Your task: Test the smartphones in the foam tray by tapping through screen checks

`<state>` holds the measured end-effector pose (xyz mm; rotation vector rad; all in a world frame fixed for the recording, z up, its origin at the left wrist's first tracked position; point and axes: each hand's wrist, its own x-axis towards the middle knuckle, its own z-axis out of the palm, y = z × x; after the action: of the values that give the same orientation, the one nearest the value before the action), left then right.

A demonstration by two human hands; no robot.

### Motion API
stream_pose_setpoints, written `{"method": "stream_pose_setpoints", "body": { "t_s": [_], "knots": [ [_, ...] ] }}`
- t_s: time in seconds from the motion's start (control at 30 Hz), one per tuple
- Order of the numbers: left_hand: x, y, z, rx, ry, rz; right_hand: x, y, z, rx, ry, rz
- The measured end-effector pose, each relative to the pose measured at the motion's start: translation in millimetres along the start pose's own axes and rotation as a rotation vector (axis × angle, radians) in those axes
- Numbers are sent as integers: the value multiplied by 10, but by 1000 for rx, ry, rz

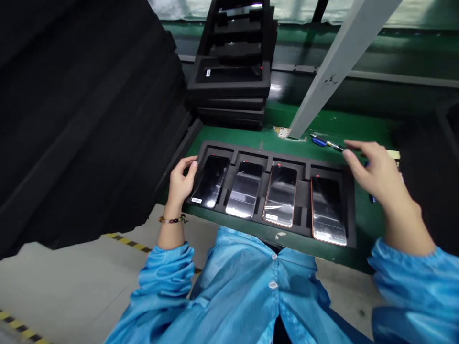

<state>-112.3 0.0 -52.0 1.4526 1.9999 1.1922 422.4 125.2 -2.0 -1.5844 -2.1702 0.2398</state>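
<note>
A black foam tray [267,184] lies on the green bench with several smartphones side by side in its slots. The leftmost phone [211,181] is dark with a white label; the phone at the right end [328,210] has an orange edge. My left hand [182,180] is at the tray's left end, its thumb and fingers curved and apart beside the rim. Over the tray's far right corner is my right hand [376,169], its thumb and forefinger spread. The end of a blue and black pen [327,143] lies by those fingertips; I cannot tell whether they touch it.
Black foam trays [229,91] are stacked at the back, with phones in the top one. A tall black foam stack [89,119] fills the left. A grey post [333,71] rises behind the tray. A dark block [430,177] stands at right.
</note>
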Motion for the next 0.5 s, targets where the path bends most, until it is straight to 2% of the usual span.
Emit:
{"method": "stream_pose_setpoints", "body": {
  "t_s": [0.1,0.13,0.23,0.37,0.5],
  "knots": [
    [-161,156,-38,121,-72,93,-748,-271,-131,24,-19,76],
    [-223,237,-41,195,-97,141,-968,-358,-137,16,0,150],
    [-378,544,8,473,-176,239,-1406,-586,-56,-76,-54,250],
    [-454,933,193,771,-269,197,-1507,-819,112,-197,-39,300],
    [-466,1142,324,884,-288,84,-1427,-993,157,-235,-95,331]
  ]
}}
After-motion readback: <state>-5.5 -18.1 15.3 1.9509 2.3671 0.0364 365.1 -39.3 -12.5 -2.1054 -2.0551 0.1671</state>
